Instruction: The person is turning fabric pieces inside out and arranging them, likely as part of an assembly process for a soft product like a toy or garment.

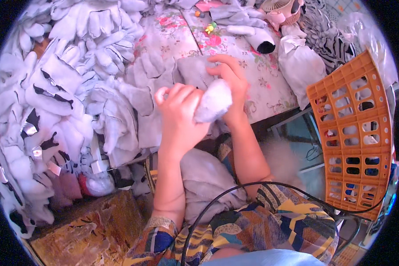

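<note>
A small white fluffy piece, which looks like part of a fleece glove, is between my two hands above the table edge. My left hand is closed, its fingers curled in against the piece's left side. On the other side, my right hand has bent fingers curving leftward and its palm against the piece. The right thumb is hidden behind the fluff. Just beyond my hands, grey gloves lie on a flowered table cover. A bundle of grey fabric rests in my lap.
Heaped pale grey gloves fill the left side. An orange plastic basket stands tilted at the right. A white bag and a dark-cuffed glove lie at the far right. A black cable arcs across my lap.
</note>
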### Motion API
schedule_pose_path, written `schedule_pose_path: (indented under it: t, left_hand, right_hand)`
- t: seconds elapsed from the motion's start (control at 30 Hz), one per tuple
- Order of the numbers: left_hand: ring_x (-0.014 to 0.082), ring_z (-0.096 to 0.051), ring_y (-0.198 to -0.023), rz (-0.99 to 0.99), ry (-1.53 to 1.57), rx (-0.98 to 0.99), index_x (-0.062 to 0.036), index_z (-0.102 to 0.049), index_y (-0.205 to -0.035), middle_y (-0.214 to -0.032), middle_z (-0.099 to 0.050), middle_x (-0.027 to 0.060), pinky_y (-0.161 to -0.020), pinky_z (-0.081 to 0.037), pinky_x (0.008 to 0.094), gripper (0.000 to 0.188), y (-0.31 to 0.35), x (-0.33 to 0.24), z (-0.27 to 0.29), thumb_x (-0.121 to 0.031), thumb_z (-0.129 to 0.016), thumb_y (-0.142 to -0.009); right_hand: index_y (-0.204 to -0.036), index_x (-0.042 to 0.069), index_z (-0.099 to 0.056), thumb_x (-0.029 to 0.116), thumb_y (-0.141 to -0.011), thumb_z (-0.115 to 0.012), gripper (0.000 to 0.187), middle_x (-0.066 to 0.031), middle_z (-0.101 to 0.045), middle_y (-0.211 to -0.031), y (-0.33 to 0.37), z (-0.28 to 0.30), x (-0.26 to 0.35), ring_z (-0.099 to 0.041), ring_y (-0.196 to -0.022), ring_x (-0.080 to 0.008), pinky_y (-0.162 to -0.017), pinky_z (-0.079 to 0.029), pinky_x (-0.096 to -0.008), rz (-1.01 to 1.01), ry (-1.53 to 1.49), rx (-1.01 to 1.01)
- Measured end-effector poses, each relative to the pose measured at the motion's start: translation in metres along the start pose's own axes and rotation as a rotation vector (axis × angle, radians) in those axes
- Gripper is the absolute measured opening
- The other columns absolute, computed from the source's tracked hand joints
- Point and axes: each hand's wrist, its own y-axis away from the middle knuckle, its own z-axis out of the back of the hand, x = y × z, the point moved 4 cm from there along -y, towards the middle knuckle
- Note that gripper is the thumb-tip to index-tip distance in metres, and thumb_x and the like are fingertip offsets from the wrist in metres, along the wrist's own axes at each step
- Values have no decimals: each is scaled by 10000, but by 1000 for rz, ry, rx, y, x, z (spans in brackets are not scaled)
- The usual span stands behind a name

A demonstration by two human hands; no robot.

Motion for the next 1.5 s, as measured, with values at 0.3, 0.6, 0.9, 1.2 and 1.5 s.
schedule_pose_path:
  t: [0.3, 0.6, 0.9, 1.2, 1.5]
  left_hand:
    - [239, -535, -1040, 140, -122, -159, -121, -630, -1010, -983, -612, 32, -936, -315, 402, 460, 7, 38, 15, -5, -639, -565]
    - [262, -626, -887, 478, 541, -255, -22, -624, -1037, -925, -638, 131, -781, -475, 324, 476, 19, 58, 2, 127, -552, -590]
    - [320, -580, -786, 409, -47, -193, -15, -602, -791, -794, -598, 99, -733, -453, 401, 238, 17, 36, 13, -21, -622, -554]
    - [270, -498, -784, 33, -352, -223, -73, -539, -768, -772, -482, 62, -668, -372, 410, 158, 1, -6, -7, -99, -610, -630]
    - [293, -518, -815, 2, -89, -92, -49, -545, -812, -828, -511, 78, -698, -411, 397, 350, -2, -7, 0, -108, -708, -507]
  right_hand:
    - [-985, 27, -601, 115, -611, -753, 413, -92, -625, -1033, 25, -26, -15, -604, -900, -204, -815, -459, -325, -468, -558, 474]
    - [-1480, 20, -172, 268, -564, -859, 1171, -69, -511, -1273, 22, -35, 22, -473, -1178, -184, -1022, -331, -317, -774, -1520, 568]
    - [-1434, 48, -277, 86, -557, -824, 1034, -89, -596, -1100, 15, -30, -4, -591, -959, -165, -841, -460, -276, -742, -967, 327]
    - [-1220, 37, -528, 9, -635, -626, 594, -81, -568, -978, -3, 5, -21, -541, -924, -194, -818, -425, -308, -138, -18, 145]
    - [-1076, 42, -653, 49, -649, -658, 427, -128, -598, -1104, -4, 11, 13, -616, -952, -284, -813, -493, -363, 75, -185, 344]
